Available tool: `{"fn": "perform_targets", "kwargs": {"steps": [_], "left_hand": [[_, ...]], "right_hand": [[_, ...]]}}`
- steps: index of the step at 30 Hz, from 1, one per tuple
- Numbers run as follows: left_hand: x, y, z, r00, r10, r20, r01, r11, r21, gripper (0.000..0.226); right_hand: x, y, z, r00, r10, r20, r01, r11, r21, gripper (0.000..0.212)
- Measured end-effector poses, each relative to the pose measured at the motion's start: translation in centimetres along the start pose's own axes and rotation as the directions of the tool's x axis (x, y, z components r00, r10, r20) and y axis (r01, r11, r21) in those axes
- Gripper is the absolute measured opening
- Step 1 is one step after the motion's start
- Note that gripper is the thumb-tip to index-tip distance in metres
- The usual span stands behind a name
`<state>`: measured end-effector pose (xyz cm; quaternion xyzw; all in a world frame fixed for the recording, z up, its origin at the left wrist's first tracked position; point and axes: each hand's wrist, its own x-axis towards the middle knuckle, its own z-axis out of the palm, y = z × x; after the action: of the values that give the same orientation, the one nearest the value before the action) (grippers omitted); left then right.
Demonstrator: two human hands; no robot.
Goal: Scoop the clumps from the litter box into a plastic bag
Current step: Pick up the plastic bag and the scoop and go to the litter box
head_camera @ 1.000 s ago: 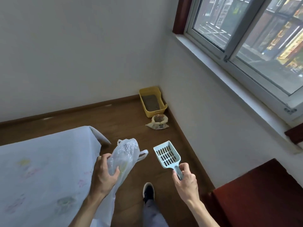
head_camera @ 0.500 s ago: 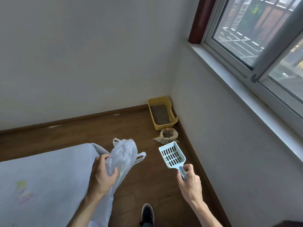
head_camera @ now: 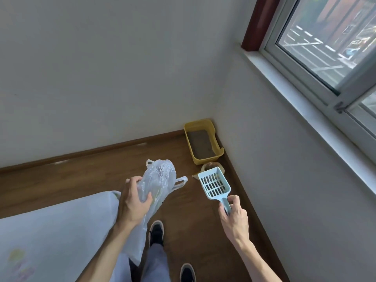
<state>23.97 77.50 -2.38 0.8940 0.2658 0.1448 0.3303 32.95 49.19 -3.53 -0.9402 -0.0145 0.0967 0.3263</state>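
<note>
A yellow litter box [head_camera: 217, 157] with grey-brown litter stands on the floor in the room's far corner. My left hand [head_camera: 132, 202] grips a crumpled clear plastic bag [head_camera: 157, 180], its handles sticking out to the right. My right hand [head_camera: 234, 216] holds the handle of a light blue slotted scoop [head_camera: 213, 184], its head pointing toward the box. Both hands are held in the air, well short of the box.
A small opened brown bag [head_camera: 211, 166] lies on the wooden floor just in front of the litter box, partly behind the scoop. A surface under a white cloth [head_camera: 50, 231] is at my left. A window sill [head_camera: 305, 98] runs along the right wall. My feet [head_camera: 156, 231] are below.
The view has advanced toward the corner, so the litter box looks larger and closer. Both hands keep their grips on bag and scoop; another foot has come into view.
</note>
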Motion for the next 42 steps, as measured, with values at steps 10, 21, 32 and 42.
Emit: {"fn": "perform_targets", "kwargs": {"steps": [10,21,32,42], "left_hand": [[12.5,-1.8,-0.4,0.990,0.088,0.111,-0.089,0.996,0.008,0.052],[21.8,-1.8,0.6,0.966,0.160,0.201,-0.164,0.987,0.002,0.054],[29.7,-0.7,5.1,0.955,0.156,0.254,-0.161,0.987,0.000,0.056],[36.1,2.1,10.7,0.946,0.104,0.306,-0.124,0.991,0.049,0.065]], "right_hand": [[6.6,-7.6,4.1,0.994,0.076,-0.082,-0.073,0.997,0.040,0.035],[12.0,-13.1,6.2,0.978,0.141,-0.156,-0.127,0.987,0.097,0.032],[19.1,-10.4,7.2,0.959,0.219,-0.178,-0.205,0.974,0.097,0.033],[27.3,-7.7,6.6,0.942,0.299,-0.154,-0.279,0.950,0.137,0.032]]}}
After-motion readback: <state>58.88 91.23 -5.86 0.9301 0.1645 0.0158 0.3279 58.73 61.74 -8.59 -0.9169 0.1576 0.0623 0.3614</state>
